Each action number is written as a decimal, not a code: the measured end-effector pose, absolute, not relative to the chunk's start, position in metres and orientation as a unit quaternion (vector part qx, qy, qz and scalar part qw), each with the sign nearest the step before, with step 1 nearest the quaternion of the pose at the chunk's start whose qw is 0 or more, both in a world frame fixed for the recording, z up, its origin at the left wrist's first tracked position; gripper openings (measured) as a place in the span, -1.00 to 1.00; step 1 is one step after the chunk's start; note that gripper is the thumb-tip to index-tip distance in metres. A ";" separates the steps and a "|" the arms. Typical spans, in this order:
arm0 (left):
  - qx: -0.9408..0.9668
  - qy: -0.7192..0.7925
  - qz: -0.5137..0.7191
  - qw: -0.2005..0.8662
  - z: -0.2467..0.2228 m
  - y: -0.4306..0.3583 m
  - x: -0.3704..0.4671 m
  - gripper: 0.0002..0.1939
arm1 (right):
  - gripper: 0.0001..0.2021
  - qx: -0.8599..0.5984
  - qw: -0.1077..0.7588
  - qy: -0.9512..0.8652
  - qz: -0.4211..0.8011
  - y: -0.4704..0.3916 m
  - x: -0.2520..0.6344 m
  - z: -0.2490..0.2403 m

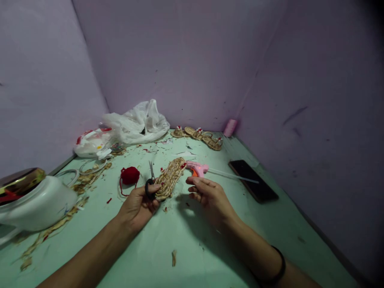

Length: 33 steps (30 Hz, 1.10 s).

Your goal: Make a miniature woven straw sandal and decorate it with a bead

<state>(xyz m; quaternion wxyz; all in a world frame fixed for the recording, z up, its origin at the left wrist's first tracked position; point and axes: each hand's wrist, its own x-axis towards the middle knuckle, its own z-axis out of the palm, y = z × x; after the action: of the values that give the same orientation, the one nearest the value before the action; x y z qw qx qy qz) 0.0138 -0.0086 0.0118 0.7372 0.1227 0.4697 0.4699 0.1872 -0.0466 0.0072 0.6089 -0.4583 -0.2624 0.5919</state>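
Two bare hands are over a pale green table (144, 260); the left hand (138, 204) grips the near end of an oval braided piece (171, 177), black-handled scissors (151, 195) against its thumb with blades pointing away, though I cannot tell whether they too are held; the right hand (211, 197) hovers just right of the braided piece, fingers curled, perhaps around nothing, I cannot tell; beyond lies a pink glue gun (203, 169); a red yarn ball (130, 175) sits left of the scissors.
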 end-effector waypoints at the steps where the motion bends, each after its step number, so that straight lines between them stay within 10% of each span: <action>1: 0.122 0.472 0.467 0.738 0.013 -0.009 0.014 -0.82 | -0.73 -0.456 0.613 -0.261 0.590 -0.047 0.187 0.008; 33: 0.078 0.465 0.392 0.790 0.023 -0.010 0.014 -0.86 | -0.87 -0.516 0.647 -0.427 0.365 -0.050 0.189 0.009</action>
<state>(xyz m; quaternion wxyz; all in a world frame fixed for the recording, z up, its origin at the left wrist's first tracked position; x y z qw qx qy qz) 0.0141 -0.0096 0.0226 0.7903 0.0785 0.4648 0.3916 0.1894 -0.0503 0.0089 0.6466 -0.5157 -0.4273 0.3652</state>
